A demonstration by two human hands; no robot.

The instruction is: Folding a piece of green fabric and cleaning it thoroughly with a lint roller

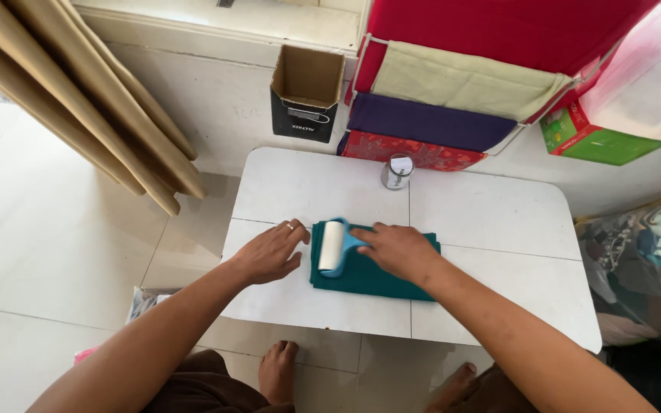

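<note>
A folded teal cloth (361,277) lies on the small white folding table (483,222). A lint roller (331,246) with a white roll and a light blue handle rests on the cloth's left part. My right hand (399,251) lies over the cloth and grips the roller's handle. My left hand (271,252), a ring on one finger, rests flat on the tabletop with its fingertips at the cloth's left edge.
A small silver tin (398,172) stands at the table's far edge. Behind it are a black open box (307,92), stacked red, cream and purple fabrics (437,115) and a green box (598,141). Beige curtain folds (78,99) hang at left. My bare feet (278,371) are under the table.
</note>
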